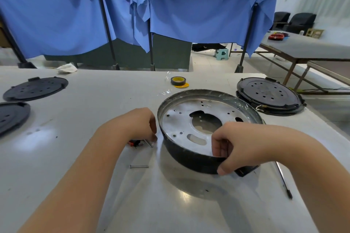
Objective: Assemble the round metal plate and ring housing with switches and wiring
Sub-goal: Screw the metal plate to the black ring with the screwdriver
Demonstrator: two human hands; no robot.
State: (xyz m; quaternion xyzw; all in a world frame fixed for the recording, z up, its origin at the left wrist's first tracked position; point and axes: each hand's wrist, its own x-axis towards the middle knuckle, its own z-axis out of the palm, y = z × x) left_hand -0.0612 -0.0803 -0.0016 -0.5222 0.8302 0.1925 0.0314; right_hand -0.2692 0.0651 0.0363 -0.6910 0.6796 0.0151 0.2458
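- Now the left hand [141, 125] is pinching a thin metal screw [149, 143] against the white table [94, 111], just left of the ring housing [189, 159].
- Nearby, a second screw [139, 166] is lying loose on the table.
- Inside the housing, the round metal plate [181, 119] is sitting.
- At its near rim, the right hand [233, 145] is gripping the housing wall.

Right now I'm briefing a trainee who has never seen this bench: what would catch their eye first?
First, the ring housing with the round metal plate inside, tilted up near the table's middle, its near rim gripped by the right hand. To its left, the left hand pinches a small metal pin at the table, a loose bolt lying nearer. Behind hangs a blue cloth; black perforated lids lie at the table's sides.
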